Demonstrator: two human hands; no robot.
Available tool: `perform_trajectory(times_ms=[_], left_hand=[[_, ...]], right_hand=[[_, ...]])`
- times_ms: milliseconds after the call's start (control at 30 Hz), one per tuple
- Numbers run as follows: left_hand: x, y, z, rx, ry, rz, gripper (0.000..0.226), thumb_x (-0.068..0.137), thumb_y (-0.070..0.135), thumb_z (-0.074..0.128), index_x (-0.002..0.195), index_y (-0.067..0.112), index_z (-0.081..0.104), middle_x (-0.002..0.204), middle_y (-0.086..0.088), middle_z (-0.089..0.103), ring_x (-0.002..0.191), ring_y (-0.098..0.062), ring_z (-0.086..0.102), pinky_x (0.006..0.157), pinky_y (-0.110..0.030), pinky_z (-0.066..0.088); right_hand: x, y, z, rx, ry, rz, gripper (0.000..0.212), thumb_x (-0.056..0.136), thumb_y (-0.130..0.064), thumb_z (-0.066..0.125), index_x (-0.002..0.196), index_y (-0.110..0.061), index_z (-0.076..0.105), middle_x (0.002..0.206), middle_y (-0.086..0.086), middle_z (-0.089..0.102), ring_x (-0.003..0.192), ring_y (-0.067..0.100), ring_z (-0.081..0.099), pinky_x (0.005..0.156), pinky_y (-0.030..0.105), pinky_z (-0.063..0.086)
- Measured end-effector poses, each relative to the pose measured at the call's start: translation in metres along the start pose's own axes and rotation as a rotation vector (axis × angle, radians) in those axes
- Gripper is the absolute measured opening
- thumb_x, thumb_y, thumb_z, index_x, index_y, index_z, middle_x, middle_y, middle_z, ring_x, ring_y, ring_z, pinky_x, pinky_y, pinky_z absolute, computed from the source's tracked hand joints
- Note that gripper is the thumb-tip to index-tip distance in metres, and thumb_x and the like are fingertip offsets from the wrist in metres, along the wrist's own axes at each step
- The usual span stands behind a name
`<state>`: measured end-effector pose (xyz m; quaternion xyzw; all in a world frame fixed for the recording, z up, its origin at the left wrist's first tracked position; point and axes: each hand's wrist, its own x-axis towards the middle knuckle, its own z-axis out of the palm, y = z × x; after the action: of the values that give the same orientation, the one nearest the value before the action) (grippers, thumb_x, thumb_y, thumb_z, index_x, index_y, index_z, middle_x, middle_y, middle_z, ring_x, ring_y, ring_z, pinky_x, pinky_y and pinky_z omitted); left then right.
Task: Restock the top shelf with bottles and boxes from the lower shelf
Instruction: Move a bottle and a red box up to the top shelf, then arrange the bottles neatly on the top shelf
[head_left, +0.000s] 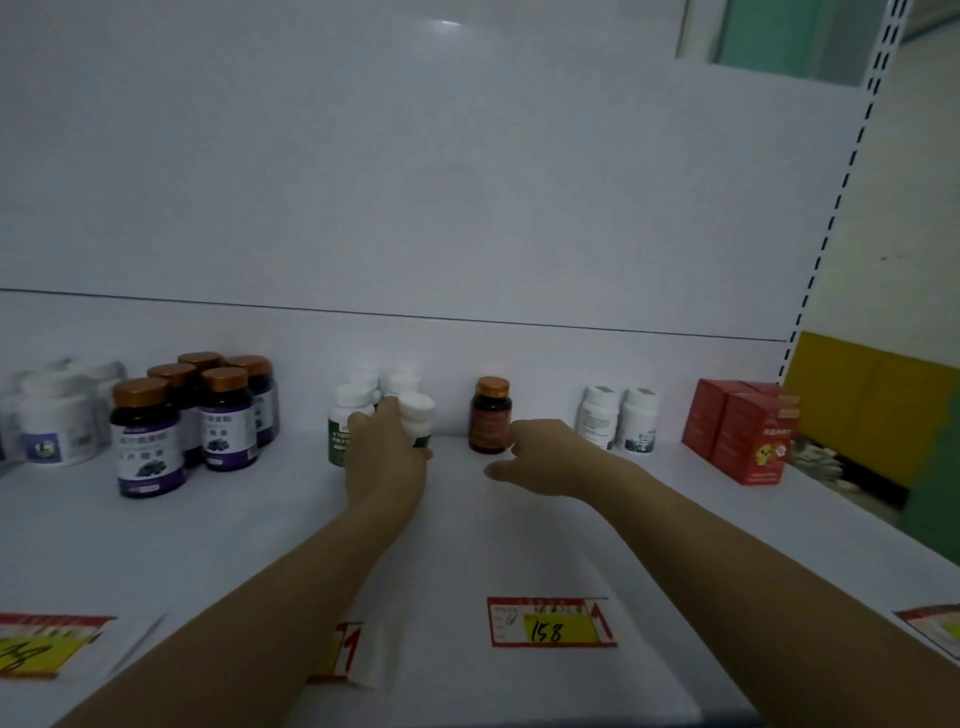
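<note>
left hand (385, 462) grips round white-capped bottle (418, 410) | right hand (540, 460) loosely curled, empty

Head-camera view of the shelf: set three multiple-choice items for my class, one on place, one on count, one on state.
1. Where on the shelf do the red boxes stand? A far left B centre C far right
2. How many white bottles stand between the amber bottle and the red boxes? A one B two C four
3. What is the left hand doing? A gripping a white-capped bottle B lying flat C holding a price tag
Answers: 1 C, they sit at the shelf's right end; 2 B, a pair stands side by side; 3 A, its fingers curl round the bottle.
</note>
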<state>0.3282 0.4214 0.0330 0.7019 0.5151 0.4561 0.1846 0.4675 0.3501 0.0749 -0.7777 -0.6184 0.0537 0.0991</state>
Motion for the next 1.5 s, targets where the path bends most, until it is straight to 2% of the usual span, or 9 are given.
perform_trajectory(times_ms=[167,333,533,733,967,1133,1233,1400,1500], left_hand=[[0.014,-0.008,0.007,0.043,-0.023,0.033,0.051,0.077,0.013,0.074,0.119,0.002,0.046,0.112,-0.02,0.056,0.096,-0.033,0.057,0.075,-0.04,0.05],[0.021,-0.01,0.011,0.057,0.009,0.031,0.059,0.077,0.011,0.074,0.125,0.001,0.04,0.117,-0.02,0.055,0.101,-0.033,0.057,0.074,-0.035,0.043],[0.022,-0.008,0.017,0.079,0.019,0.007,0.069,0.076,0.007,0.075,0.13,-0.001,0.033,0.12,-0.023,0.053,0.104,-0.035,0.057,0.082,-0.041,0.048],[0.019,-0.002,0.016,0.115,-0.036,-0.042,0.077,0.077,0.008,0.074,0.137,0.001,0.026,0.127,-0.023,0.046,0.109,-0.038,0.055,0.086,-0.044,0.047],[-0.003,-0.001,-0.01,0.365,-0.143,-0.031,0.053,0.088,0.017,0.06,0.131,0.005,0.032,0.121,-0.018,0.05,0.106,-0.036,0.056,0.084,-0.043,0.047],[-0.014,0.004,-0.056,0.56,-0.366,0.067,0.015,0.088,0.019,0.055,0.099,0.009,0.055,0.108,-0.011,0.06,0.096,-0.026,0.058,0.078,-0.032,0.047],[-0.032,0.016,-0.087,0.587,-0.444,0.108,0.018,0.091,0.029,0.053,0.091,0.011,0.052,0.105,-0.012,0.061,0.086,-0.024,0.052,0.073,-0.028,0.044],[-0.095,0.046,-0.126,0.549,-0.533,0.216,0.051,0.095,0.042,0.046,0.127,0.003,0.052,0.127,-0.015,0.055,0.112,-0.028,0.052,0.084,-0.031,0.04],[-0.146,0.058,-0.141,0.473,-0.503,0.315,0.054,0.093,0.043,0.048,0.131,0.005,0.048,0.134,-0.016,0.051,0.121,-0.031,0.048,0.097,-0.035,0.04]], right_hand=[[0.01,-0.002,0.001,0.033,0.009,0.006,0.039,0.089,-0.037,0.057,0.115,-0.007,0.059,0.115,0.011,0.062,0.093,0.022,0.056,0.074,0.026,0.041],[0.013,-0.005,0.001,0.037,0.002,0.003,0.036,0.088,-0.037,0.058,0.108,-0.007,0.059,0.111,0.011,0.062,0.089,0.022,0.055,0.071,0.026,0.041],[0.009,0.003,0.0,0.028,-0.035,0.013,0.047,0.09,-0.039,0.056,0.125,-0.007,0.054,0.124,0.01,0.059,0.111,0.024,0.057,0.094,0.032,0.047],[0.01,0.006,0.0,-0.028,-0.047,0.008,0.049,0.09,-0.038,0.057,0.127,-0.007,0.052,0.126,0.01,0.058,0.113,0.025,0.056,0.095,0.033,0.046],[-0.007,0.001,-0.005,-0.126,-0.063,0.019,0.051,0.091,-0.039,0.055,0.13,-0.007,0.051,0.13,0.01,0.056,0.117,0.025,0.054,0.095,0.03,0.045],[-0.045,-0.016,-0.019,-0.173,-0.036,0.013,0.051,0.092,-0.039,0.055,0.131,-0.007,0.051,0.132,0.011,0.056,0.119,0.025,0.053,0.096,0.029,0.043],[-0.081,-0.028,-0.029,-0.186,0.002,0.012,0.052,0.093,-0.039,0.053,0.133,-0.006,0.05,0.134,0.011,0.054,0.123,0.026,0.05,0.099,0.03,0.041],[-0.155,-0.042,-0.025,-0.198,0.054,0.055,0.049,0.093,-0.037,0.052,0.126,-0.001,0.056,0.129,0.014,0.058,0.119,0.029,0.053,0.1,0.035,0.044],[-0.202,-0.046,-0.017,-0.196,0.087,0.087,0.047,0.093,-0.035,0.053,0.124,-0.001,0.058,0.127,0.015,0.06,0.116,0.029,0.055,0.098,0.035,0.045]])
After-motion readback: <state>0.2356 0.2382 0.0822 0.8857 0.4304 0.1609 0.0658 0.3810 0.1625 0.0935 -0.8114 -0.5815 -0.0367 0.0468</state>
